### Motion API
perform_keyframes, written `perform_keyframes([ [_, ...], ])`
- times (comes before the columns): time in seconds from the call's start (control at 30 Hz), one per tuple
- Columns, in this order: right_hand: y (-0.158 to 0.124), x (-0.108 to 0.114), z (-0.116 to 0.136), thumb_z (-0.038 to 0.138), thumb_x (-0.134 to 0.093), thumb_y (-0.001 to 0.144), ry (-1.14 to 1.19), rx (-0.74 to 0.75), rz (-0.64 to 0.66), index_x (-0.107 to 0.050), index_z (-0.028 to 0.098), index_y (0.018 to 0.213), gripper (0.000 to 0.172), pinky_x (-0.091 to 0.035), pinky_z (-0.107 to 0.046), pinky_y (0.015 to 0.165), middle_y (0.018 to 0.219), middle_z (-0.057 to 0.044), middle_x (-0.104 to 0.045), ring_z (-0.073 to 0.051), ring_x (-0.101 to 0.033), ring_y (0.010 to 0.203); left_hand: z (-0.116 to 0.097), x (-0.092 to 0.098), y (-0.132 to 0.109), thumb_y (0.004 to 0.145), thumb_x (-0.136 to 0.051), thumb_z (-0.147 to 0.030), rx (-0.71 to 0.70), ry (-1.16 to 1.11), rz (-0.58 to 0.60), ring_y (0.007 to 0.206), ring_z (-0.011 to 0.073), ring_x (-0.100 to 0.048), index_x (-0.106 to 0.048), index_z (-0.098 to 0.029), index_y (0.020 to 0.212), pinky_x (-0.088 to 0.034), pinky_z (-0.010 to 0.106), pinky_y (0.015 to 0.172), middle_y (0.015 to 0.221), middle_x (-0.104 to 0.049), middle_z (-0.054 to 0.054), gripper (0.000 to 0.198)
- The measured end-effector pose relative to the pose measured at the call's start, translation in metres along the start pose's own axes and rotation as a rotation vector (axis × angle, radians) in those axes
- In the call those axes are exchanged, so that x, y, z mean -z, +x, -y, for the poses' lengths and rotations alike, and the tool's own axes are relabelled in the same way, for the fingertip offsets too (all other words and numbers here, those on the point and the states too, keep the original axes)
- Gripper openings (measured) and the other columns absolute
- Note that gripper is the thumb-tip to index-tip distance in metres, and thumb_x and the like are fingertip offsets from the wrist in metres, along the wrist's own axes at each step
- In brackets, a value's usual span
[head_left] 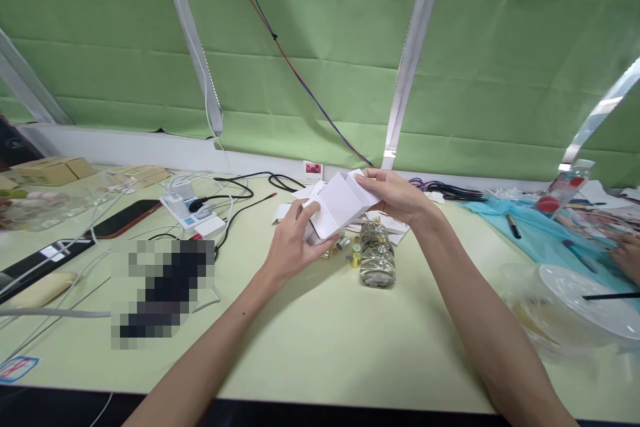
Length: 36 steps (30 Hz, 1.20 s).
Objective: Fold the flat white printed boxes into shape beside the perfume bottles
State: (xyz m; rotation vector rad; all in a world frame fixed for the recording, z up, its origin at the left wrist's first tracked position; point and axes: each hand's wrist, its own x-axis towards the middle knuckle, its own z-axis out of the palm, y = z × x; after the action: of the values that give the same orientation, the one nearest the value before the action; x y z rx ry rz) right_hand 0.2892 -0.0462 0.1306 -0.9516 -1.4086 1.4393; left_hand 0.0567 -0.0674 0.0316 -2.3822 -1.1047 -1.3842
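White box (340, 205), one: was held tilted between both hands above the middle of the table (320, 353), in front of loose papers (397, 230). Left hand (293, 240): fingers closed round the box's lower left end. Right hand (393, 193): thumb and fingers pinched its upper right end. Clear bundle (377, 260), one, perhaps glass pieces with gold trim: lay just right of the box. Small caps (356, 259), several, some gold-coloured: lay scattered beside the bundle. White power strip (215, 227), with plugs: sat to the left, near a dark phone (127, 219). Blue sheet (530, 227): lay to the right, behind a lidded tub (585, 303). Another person's hand (627, 257): showed at the right edge.
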Motion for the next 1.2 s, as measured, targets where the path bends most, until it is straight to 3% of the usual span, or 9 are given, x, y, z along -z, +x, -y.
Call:
perform_keyframes([
  [0.43,0.004,0.005,-0.006,0.050,-0.091,0.068,-0.041,0.045,0.011,-0.068,0.016,0.078,0.043,-0.040,-0.026,0.061,0.072,0.001,-0.061,-0.011,-0.051,0.067,-0.003,-0.003,-0.001,0.082,-0.080,-0.044,0.038,-0.045,-0.015,0.097,0.0241,-0.062,-0.050,-0.025,0.124,-0.050,0.033,0.075,0.115,-0.059,0.009,0.055],
  [0.63,0.005,0.004,-0.008,0.054,-0.094,0.061,-0.007,0.048,0.019,-0.065,0.016,0.075,0.049,-0.036,-0.026,0.059,0.070,0.002,-0.059,-0.011,-0.049,0.065,-0.005,-0.003,0.000,0.082,-0.079,-0.043,0.061,-0.068,-0.031,0.099,0.0244,-0.063,-0.051,-0.024,0.122,-0.050,0.032,0.076,0.116,-0.061,0.009,0.053],
  [0.93,0.006,0.001,-0.009,0.053,-0.093,0.061,0.019,0.065,0.021,-0.063,0.016,0.072,0.050,-0.036,-0.027,0.061,0.072,0.002,-0.060,-0.011,-0.051,0.067,-0.006,-0.002,0.000,0.081,-0.080,-0.040,0.059,-0.086,-0.066,0.094,0.0219,-0.061,-0.051,-0.025,0.121,-0.048,0.029,0.071,0.108,-0.061,0.006,0.052],
  [1.2,0.011,0.001,-0.013,0.053,-0.094,0.062,-0.011,0.057,0.026,-0.063,0.016,0.071,0.049,-0.034,-0.026,0.060,0.067,0.003,-0.053,-0.010,-0.044,0.064,-0.006,-0.002,0.002,0.082,-0.080,-0.040,0.026,-0.087,-0.076,0.093,0.0215,-0.060,-0.050,-0.025,0.119,-0.049,0.030,0.074,0.108,-0.061,0.006,0.050],
])
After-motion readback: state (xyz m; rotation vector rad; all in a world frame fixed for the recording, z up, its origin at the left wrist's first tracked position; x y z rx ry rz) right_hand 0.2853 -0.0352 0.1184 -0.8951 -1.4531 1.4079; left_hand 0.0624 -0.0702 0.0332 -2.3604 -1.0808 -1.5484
